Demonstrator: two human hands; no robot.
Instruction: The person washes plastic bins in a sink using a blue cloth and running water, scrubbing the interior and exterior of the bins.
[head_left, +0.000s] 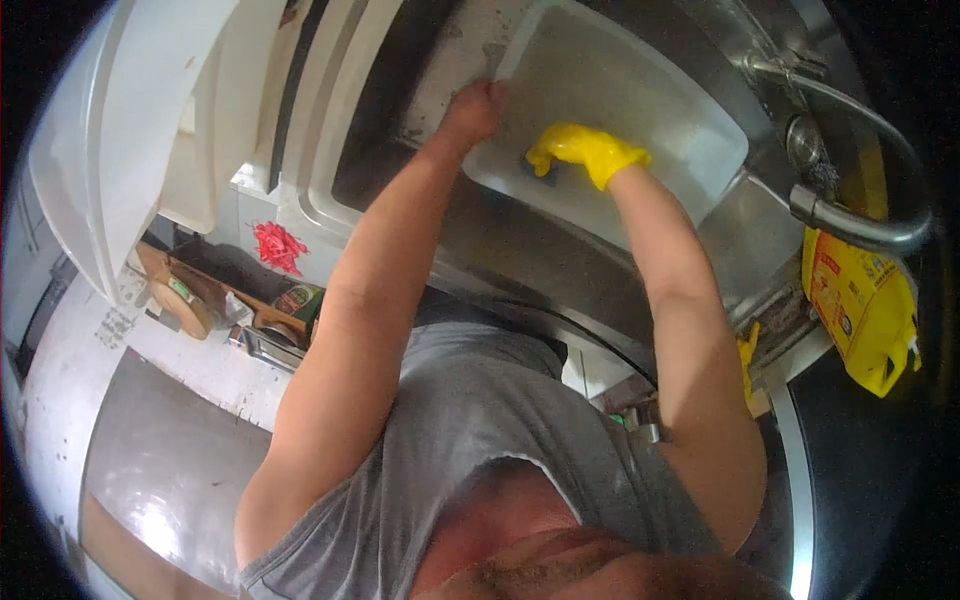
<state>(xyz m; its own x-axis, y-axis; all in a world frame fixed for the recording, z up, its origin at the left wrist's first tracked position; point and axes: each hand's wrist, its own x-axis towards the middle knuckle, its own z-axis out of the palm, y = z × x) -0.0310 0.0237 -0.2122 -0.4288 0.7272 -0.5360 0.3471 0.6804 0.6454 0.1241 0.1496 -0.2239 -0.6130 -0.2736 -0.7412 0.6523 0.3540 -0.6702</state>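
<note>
A translucent white plastic tub (720, 142) sits tilted in the metal sink (517, 247). My left hand (478, 112), bare, has its fingers closed on the tub's left rim. My right hand (581, 152) wears a yellow rubber glove and reaches into the tub, its fingertips pointing left over a small dark scouring pad or cloth (546, 177) on the tub's inside. How firmly the gloved fingers hold that dark piece is hard to tell. At the right a curved metal faucet (862, 217) arches beside the sink.
Large white plastic containers (142, 97) stand at the left. Red netting or string (279, 247) lies below them, near a wooden box with odds and ends (232, 289). A yellow plastic bag (862, 307) hangs at the right, and a thin black hose (577, 322) crosses the sink's front.
</note>
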